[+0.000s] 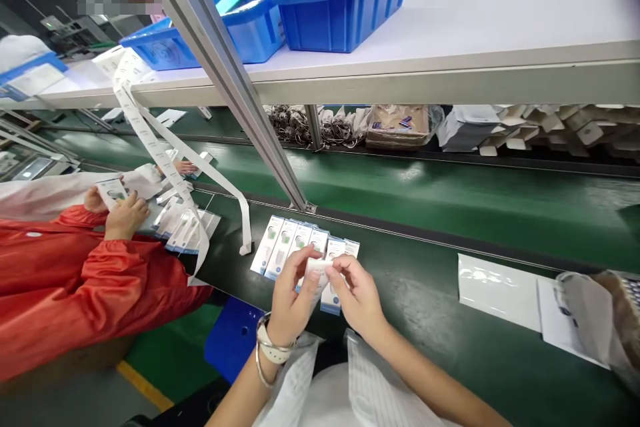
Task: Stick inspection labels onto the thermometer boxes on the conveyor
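Between the fingertips of my left hand [295,293] and my right hand [359,293] is a small white paper strip [319,269], which looks like a piece of label strip with faint print. Both hands pinch it, the left from below and the side, the right at its upper right corner. Just beyond and under them, several white and blue product boxes [280,250] lie in a slanting row on the dark green bench [400,280]. My hands hide part of the boxes on the right of the row.
A long label strip [150,137] hangs from the shelf [450,33] onto the bench at left. A metal post [235,80] rises ahead. Blue bins [345,13] stand above. To the left, a co-worker's red sleeves [95,273] reach in. White sheets [500,290] lie right.
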{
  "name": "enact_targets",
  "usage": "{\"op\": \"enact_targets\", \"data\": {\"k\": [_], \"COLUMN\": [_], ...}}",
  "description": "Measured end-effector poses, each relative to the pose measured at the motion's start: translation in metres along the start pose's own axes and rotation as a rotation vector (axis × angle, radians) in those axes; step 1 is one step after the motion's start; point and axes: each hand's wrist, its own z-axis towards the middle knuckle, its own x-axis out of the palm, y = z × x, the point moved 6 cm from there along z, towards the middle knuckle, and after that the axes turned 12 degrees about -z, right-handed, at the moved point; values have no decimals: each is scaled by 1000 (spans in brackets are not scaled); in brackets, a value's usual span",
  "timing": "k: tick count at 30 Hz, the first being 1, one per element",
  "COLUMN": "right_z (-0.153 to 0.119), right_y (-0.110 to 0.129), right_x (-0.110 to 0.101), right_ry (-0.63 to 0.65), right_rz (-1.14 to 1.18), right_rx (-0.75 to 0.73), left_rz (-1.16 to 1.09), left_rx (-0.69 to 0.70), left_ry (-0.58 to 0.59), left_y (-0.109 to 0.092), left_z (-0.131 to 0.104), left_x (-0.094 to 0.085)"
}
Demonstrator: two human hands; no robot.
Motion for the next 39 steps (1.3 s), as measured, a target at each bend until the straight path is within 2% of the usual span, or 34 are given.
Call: {"op": "enact_targets", "data": {"k": [2, 4, 7, 10, 14, 17, 20, 23, 29, 36, 39], "right_z": [-1, -3, -5, -5, 1, 8, 10, 11, 26, 43, 45], "right_y": [2, 5, 4, -8, -45, -82, -119, -145, -161, -159, -160], "right_x": [-8, -14, -18, -21, -25, -25, -30, -34, -29, -18, -15], "right_ry": [17, 38, 72, 35, -98, -101, -107, -76, 81, 342, 401], "right_rz": [-41, -77, -105, -158, -391, -521, -518, -470, -480, -607, -672], "right_rx": [-61, -104, -112, -79, -41, -27, 64, 98, -35, -297, -360], "left_rz": [21, 47, 95, 157, 156, 72, -75, -129, -137, -128, -124], "left_rx": [42, 18, -73, -179, -284, -421, -667, -812, -897, -963, -968], "left_ry": [19, 7, -48, -128, -103, -103, -149, -203, -222, -291, -327], "left_y": [-4, -3, 7, 24, 56, 91, 131, 154, 166, 167, 166], "left_z": [-1, -1, -1, -3, -2, 6, 13, 20, 26, 31, 30], "left_x": [6, 10, 17, 27, 48, 58, 60, 56, 52, 53, 55]}}
